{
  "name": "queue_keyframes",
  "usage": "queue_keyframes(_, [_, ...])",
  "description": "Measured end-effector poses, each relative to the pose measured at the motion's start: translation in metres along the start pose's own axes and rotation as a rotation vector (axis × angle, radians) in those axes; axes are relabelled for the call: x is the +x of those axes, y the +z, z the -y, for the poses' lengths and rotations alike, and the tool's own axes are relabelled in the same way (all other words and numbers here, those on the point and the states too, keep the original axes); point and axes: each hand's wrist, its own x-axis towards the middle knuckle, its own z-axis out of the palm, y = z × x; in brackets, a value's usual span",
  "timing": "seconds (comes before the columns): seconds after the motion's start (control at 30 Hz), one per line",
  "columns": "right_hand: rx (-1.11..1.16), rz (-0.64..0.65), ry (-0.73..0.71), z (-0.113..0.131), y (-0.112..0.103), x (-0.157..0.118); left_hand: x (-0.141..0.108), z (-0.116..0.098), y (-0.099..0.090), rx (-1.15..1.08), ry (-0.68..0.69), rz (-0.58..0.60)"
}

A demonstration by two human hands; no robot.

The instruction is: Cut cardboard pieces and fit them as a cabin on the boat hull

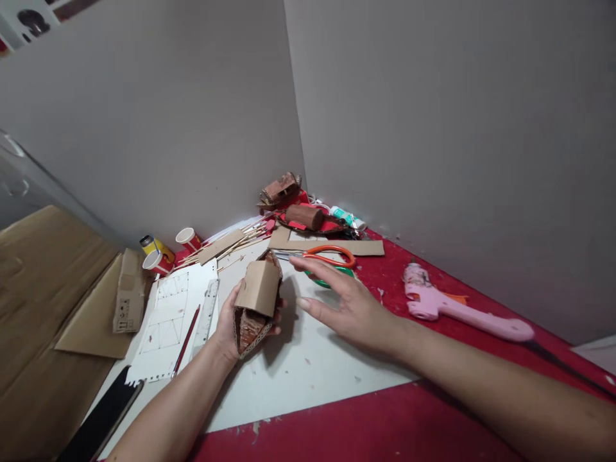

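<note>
My left hand [229, 324] is wrapped round a small cardboard model boat [253, 327], holding it above the white sheet. The boat has a brown hull with corrugated edges, and a plain tan cardboard cover [260, 285] arches over its middle. To the right of the boat, my right hand [344, 305] is held apart from it, fingers stretched out and thumb separate, with nothing in it. Just beyond the right fingertips lie scissors with an orange handle [344, 255] and a green handle [332, 277]. Fingers of my left hand are partly hidden behind the boat.
A pink glue gun [474, 316] lies on the red table at right. Two more brown model boats, one with a rounded cover [304, 217], sit in the corner. Wooden sticks, paper cups [188, 239], a ruler [206, 311], a red pencil [186, 340] and cardboard boxes [43, 308] are at left.
</note>
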Motion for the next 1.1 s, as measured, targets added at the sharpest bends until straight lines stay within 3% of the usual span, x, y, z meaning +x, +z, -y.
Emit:
queue_keyframes(0.3, [0.284, -0.089, 0.393, -0.018, 0.012, 0.003, 0.006, 0.007, -0.006, 0.031, 0.053, -0.007])
queue_keyframes(0.73, [0.554, -0.027, 0.558, -0.027, 0.02, 0.001, 0.007, 0.016, 0.002, -0.004, 0.005, -0.115])
queue_keyframes(0.97, [0.543, 0.052, 0.646, -0.012, 0.025, -0.004, 0.008, 0.014, 0.016, -0.085, 0.197, -0.296])
queue_keyframes(1.1, [0.492, 0.113, 0.677, -0.006, 0.029, -0.008, 0.01, 0.017, 0.019, -0.04, 0.327, -0.267])
